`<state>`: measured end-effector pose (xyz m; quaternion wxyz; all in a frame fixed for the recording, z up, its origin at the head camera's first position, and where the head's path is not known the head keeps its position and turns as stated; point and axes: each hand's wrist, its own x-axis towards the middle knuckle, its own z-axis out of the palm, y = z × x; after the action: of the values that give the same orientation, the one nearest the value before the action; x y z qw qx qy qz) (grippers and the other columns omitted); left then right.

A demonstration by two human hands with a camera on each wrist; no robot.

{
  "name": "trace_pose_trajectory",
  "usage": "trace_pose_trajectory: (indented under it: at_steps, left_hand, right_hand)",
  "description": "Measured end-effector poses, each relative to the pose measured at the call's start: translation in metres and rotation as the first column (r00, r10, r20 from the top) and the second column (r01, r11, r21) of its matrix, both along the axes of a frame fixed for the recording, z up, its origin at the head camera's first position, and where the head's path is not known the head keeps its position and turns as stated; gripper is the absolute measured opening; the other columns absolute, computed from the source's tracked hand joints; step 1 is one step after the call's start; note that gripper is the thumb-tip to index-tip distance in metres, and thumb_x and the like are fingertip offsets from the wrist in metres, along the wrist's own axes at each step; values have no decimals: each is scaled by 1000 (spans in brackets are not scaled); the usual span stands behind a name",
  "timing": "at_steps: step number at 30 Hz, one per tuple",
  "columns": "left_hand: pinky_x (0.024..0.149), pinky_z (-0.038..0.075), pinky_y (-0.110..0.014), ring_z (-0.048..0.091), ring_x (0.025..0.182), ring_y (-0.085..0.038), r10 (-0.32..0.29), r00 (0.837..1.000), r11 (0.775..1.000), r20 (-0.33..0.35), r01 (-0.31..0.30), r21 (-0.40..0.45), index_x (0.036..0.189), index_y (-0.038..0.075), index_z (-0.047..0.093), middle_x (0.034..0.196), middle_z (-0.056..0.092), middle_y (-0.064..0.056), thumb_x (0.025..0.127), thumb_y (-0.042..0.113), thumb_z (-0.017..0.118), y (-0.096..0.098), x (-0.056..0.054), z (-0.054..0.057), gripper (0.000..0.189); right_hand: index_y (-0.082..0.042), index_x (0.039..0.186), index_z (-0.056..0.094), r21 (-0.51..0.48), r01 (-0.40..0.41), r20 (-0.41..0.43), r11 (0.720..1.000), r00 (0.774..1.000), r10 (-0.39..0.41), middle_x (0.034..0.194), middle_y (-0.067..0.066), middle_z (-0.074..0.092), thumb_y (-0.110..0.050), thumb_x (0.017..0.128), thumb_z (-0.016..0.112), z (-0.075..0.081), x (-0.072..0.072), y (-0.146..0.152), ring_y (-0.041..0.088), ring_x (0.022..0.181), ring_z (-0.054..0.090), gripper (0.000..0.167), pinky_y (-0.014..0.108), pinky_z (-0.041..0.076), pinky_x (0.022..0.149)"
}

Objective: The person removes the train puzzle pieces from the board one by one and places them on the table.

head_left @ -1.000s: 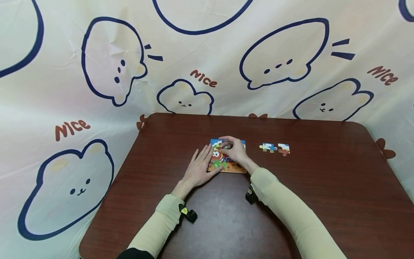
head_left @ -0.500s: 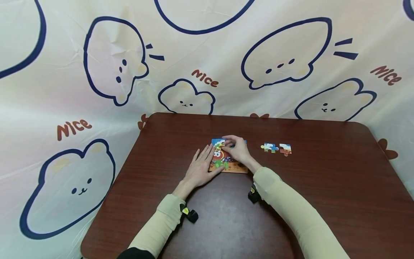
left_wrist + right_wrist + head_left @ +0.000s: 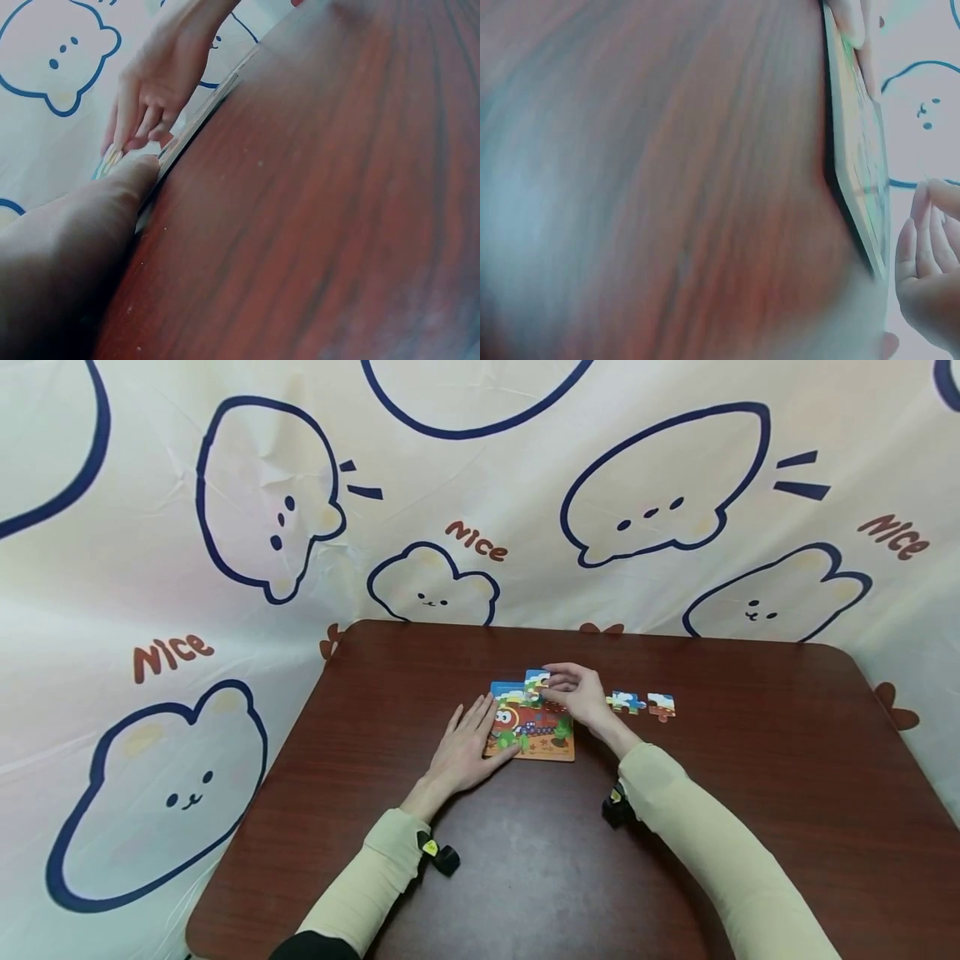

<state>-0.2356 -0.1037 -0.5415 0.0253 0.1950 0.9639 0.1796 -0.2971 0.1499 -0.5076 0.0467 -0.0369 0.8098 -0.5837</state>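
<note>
A jigsaw puzzle (image 3: 551,745) with a cartoon picture lies in its thin tray on the table. My left hand (image 3: 463,752) rests on its left side, fingers spread straight over the edge and the thumb along the near corner. Between right thumb and fingers I pinch a blue-and-white puzzle piece (image 3: 536,680) over the puzzle's far edge; my right hand (image 3: 581,696) covers part of it. In the left wrist view the right hand (image 3: 166,82) reaches down beyond the left thumb. The right wrist view shows the tray's edge (image 3: 846,142) side-on.
Two loose puzzle pieces lie right of the puzzle: a blue-white one (image 3: 626,702) and one with a brown tab (image 3: 661,705). The brown wooden table (image 3: 750,760) ends at a curtain (image 3: 525,460) printed with bears.
My right hand has moved right and away from the puzzle's middle, with a puzzle piece now showing at its fingertips. More of the puzzle's picture is uncovered. The left hand stays in place.
</note>
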Motion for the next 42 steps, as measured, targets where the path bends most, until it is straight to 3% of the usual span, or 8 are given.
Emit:
trace_pose_trajectory:
  at_steps: [6, 13, 16, 19, 24, 29, 34, 42]
  left_hand:
    - [143, 10, -54, 16, 175, -24, -2, 1000, 1000, 1, 2, -10, 177, 12, 22, 186, 21, -6, 106, 72, 54, -1, 0, 0, 98]
    - [143, 9, -53, 16, 175, -23, -1, 1000, 1000, -1, 1, -15, 177, 14, 21, 186, 21, -5, 106, 71, 54, -3, 1, -1, 97]
    - [143, 9, -54, 16, 175, -24, -1, 1000, 1000, 1, 1, -10, 177, 13, 21, 186, 21, -5, 106, 70, 54, -3, 1, -1, 97]
    - [143, 9, -55, 16, 175, -25, -4, 1000, 1000, 1, 4, -5, 177, 13, 21, 186, 21, -6, 106, 69, 55, -2, 1, -2, 97]
    - [143, 9, -54, 16, 175, -24, -4, 1000, 1000, -2, 4, -7, 177, 13, 21, 186, 20, -5, 106, 70, 55, -1, 2, -1, 97]
    - [143, 9, -54, 16, 175, -24, -1, 1000, 1000, 3, 1, -5, 177, 14, 20, 186, 20, -5, 106, 70, 55, -1, 1, -2, 97]
    - [143, 9, -54, 16, 175, -24, 0, 1000, 1000, 1, 0, -2, 177, 14, 20, 186, 21, -5, 106, 70, 55, -1, 1, -2, 98]
    - [143, 8, -53, 16, 175, -23, -1, 1000, 1000, -2, 1, -9, 178, 15, 20, 186, 21, -4, 106, 72, 54, -1, 0, 0, 98]
  right_hand:
    - [-4, 147, 69, 71, -16, -26, 997, 1000, 17, 126, 24, 76, -10, 105, 75, 7, 3, 25, 11, 99, 73, 42, 26, 63, 90]
    - [-2, 148, 68, 181, -5, -69, 983, 997, 17, 125, 27, 75, -8, 106, 73, 9, 7, 54, 36, 111, 73, 43, 14, 55, 79]
    - [0, 148, 68, 206, 4, -78, 979, 997, 12, 124, 28, 76, -7, 106, 73, 7, 8, 63, 40, 113, 74, 43, 12, 55, 78]
    - [2, 147, 68, 257, 14, -95, 966, 995, 10, 122, 28, 77, -7, 105, 74, 4, 11, 71, 41, 111, 75, 43, 19, 61, 83]
    - [4, 146, 68, 337, 26, -127, 941, 992, 18, 118, 27, 79, -5, 104, 74, -1, 14, 79, 40, 106, 75, 43, 47, 65, 94]
    - [6, 146, 67, 396, 15, -151, 918, 987, 49, 116, 26, 77, -4, 105, 73, -3, 15, 85, 39, 104, 75, 43, 54, 64, 95]
    - [8, 149, 64, 481, -25, -172, 876, 977, 122, 115, 25, 77, -5, 106, 71, -4, 15, 88, 40, 107, 76, 44, 58, 64, 97]
    - [9, 145, 66, 636, -23, -235, 771, 946, 222, 119, 27, 74, -4, 105, 72, -2, 17, 85, 41, 107, 75, 42, 58, 64, 96]
